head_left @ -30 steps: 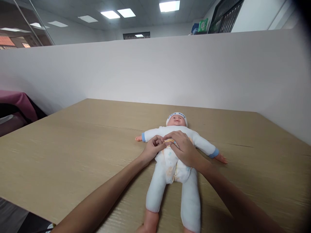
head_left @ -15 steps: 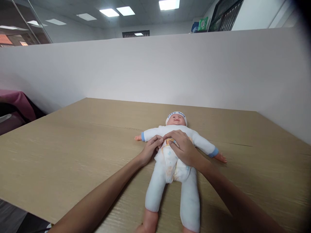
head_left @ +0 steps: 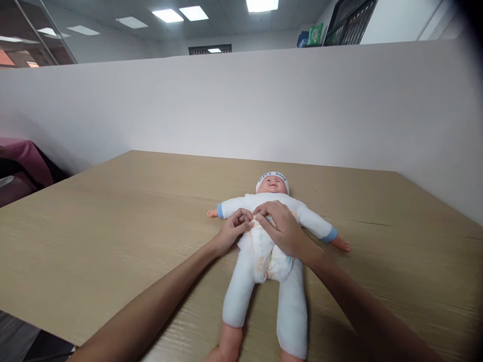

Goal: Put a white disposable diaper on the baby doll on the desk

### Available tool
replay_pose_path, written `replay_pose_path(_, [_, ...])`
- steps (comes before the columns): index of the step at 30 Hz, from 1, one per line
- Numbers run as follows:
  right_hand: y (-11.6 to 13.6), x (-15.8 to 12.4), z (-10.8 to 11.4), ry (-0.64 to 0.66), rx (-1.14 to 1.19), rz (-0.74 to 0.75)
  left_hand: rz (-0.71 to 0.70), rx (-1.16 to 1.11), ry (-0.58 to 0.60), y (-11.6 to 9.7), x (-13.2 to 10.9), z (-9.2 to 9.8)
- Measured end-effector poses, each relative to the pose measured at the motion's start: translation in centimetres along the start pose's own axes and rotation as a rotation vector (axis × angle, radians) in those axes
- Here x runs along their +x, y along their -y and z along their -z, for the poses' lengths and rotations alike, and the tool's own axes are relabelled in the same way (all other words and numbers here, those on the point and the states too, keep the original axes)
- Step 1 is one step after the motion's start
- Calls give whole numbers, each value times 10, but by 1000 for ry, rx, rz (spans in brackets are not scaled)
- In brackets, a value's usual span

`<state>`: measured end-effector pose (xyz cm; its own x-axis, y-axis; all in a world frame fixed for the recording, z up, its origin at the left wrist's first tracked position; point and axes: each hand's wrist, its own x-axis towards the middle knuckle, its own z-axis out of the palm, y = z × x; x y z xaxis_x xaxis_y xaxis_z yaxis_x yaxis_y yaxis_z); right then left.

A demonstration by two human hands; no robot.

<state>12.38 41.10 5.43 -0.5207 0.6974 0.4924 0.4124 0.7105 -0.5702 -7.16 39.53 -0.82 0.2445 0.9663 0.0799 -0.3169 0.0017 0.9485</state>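
Observation:
A baby doll in a white suit with blue cuffs lies on its back, its head away from me and its arms spread. Round its hips is a white diaper with small coloured prints. At the waist, on the left side, my left hand pinches the diaper's edge between thumb and fingers. My right hand rests across the front of the waist, its thumb and fingertips closed on the diaper right beside the left fingertips. Both hands cover part of the waistband.
The doll lies on a wide light-brown table that ends against a white partition. Pink and dark cloth items sit beyond the table's left edge. A green packet shows above the partition.
The left thumb has come forward onto the diaper's edge, and the right thumb has moved in toward the right fingertips. The doll lies as before; the view has shifted slightly.

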Motion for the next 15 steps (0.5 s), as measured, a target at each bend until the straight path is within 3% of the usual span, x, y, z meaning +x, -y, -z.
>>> replay_pose_path(9, [-4, 1, -2, -42, 22, 45, -23, -13, 0, 4, 1, 2])
replay_pose_path(13, [19, -14, 11, -246, 39, 34, -139, 211, -82, -20, -18, -6])
replay_pose_path(15, [43, -34, 19, -252, 75, -25, -232, 428, -146, -37, -40, -17])
